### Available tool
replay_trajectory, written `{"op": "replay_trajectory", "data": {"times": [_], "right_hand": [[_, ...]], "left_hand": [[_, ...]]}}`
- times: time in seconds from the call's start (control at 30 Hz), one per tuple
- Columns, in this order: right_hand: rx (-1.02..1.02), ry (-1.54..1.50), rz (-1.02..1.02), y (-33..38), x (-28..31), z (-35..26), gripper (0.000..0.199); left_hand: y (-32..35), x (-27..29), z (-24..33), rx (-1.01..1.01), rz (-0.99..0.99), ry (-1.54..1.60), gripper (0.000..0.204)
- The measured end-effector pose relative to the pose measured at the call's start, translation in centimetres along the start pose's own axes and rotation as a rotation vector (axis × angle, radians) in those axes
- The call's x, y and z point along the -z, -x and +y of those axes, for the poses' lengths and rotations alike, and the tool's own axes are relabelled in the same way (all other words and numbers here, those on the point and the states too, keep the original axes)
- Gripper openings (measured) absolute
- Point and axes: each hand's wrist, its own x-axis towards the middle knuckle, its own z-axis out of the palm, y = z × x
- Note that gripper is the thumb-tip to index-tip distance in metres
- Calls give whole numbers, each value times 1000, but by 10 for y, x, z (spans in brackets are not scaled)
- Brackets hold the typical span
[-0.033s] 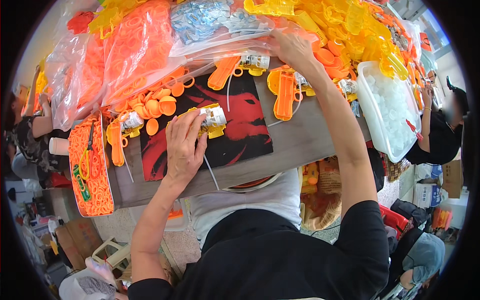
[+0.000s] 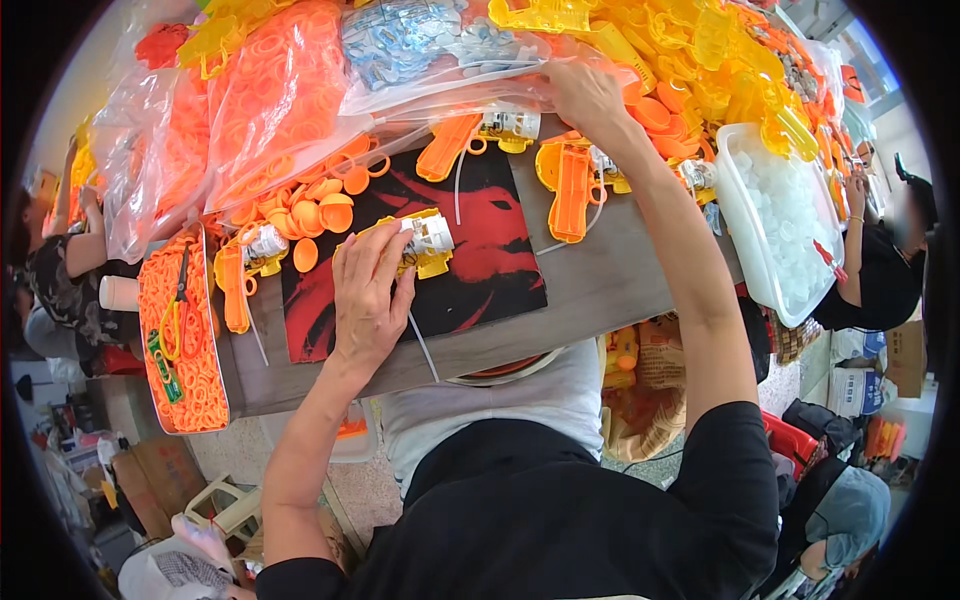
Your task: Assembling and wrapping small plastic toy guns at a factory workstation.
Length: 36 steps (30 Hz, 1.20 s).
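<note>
My left hand [image 2: 370, 285] is wrapped over a yellow toy gun shell [image 2: 433, 262] with a white mechanism [image 2: 430, 233] in it, on a black and red mat [image 2: 490, 270]. A thin white strip [image 2: 423, 345] extends below it toward the table edge. My right hand [image 2: 592, 100] reaches to the far side, at the edge of a clear plastic bag [image 2: 440, 85]. Its fingers are curled and partly hidden, so what they hold cannot be made out. Nearby lie similar part-assembled toy guns with orange grips [image 2: 570, 195], another [image 2: 450, 145] and one at left [image 2: 234, 285].
Orange caps [image 2: 305, 215] lie left of the mat. A tray of small orange rings [image 2: 190, 400] carries scissors [image 2: 178, 310]. At right stands a white bin [image 2: 735, 230] of translucent pieces. Yellow shells [image 2: 690, 50] are heaped at the back. Other people [image 2: 885, 240] sit at both sides.
</note>
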Motion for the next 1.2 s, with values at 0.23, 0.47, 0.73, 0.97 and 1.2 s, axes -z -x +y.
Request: {"op": "replay_trajectory", "data": {"times": [0.23, 0.47, 0.73, 0.97, 1.2], "right_hand": [[-6, -131, -4, -60, 12, 1, 22], [71, -22, 255, -83, -21, 10, 25], [-66, -477, 141, -77, 12, 31, 26], [-178, -316, 143, -62, 11, 1, 28], [49, -260, 346, 0, 18, -65, 21]], "left_hand": [[7, 7, -5, 43, -12, -50, 46], [1, 1, -8, 28, 18, -26, 46], [7, 0, -6, 15, 23, -14, 47], [10, -5, -8, 18, 57, -36, 47], [11, -4, -8, 19, 96, -6, 46]]}}
